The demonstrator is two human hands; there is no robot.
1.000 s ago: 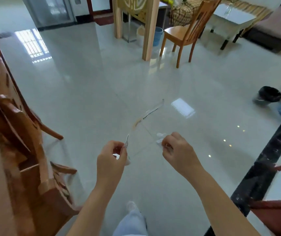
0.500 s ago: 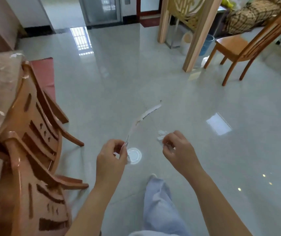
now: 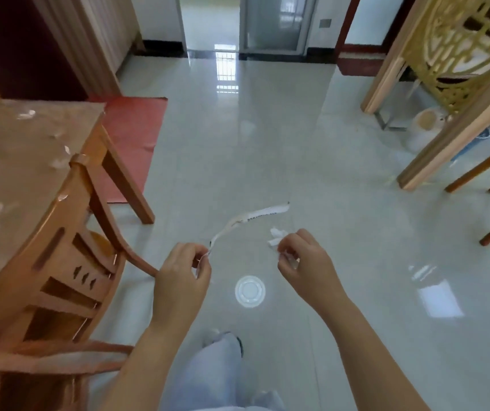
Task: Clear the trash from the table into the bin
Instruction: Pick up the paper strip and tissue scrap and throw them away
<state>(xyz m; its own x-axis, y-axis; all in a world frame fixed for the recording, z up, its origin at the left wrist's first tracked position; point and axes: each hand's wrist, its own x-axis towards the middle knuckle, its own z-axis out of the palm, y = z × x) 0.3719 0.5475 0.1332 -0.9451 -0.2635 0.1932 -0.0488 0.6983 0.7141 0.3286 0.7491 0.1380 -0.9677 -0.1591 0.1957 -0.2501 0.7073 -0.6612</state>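
Already loaded, both hands. Left hand [image 3: 180, 277] pinching one end of a long paper strip [image 3: 252, 218] between thumb and forefinger, fingers [image 3: 199, 259] closed tight on it, so that the printed length arcs up and away to the right instead of dragging. Right hand [image 3: 300, 262] closed on a small crumpled white scrap [image 3: 276, 237], a tuft of it poking out past the knuckles; fingers curled together around the rest, probably the surest hold on something so light. Held well apart and out in front of the body, over the floor [image 3: 267, 143], likely to keep the two pieces from tangling.

Standing just beside the wooden chair [image 3: 68, 277], pushed in against the tabletop [image 3: 15, 161] at the left. More pale scraps [image 3: 57, 163] scattered on the tabletop, so clearing clearly not finished. Round white plastic lid [image 3: 249, 291] lying flat on the floor between the hands and below them, touched by neither; whether dropped trash or not, cannot tell.

No bin anywhere in view. Judging from that, a carry in progress, with both loads yet to be dropped. Main risk: the strip slipping from so small a pinch. Next, presumably, finding the bin, releasing both pieces, then back for the scraps and perhaps the lid.
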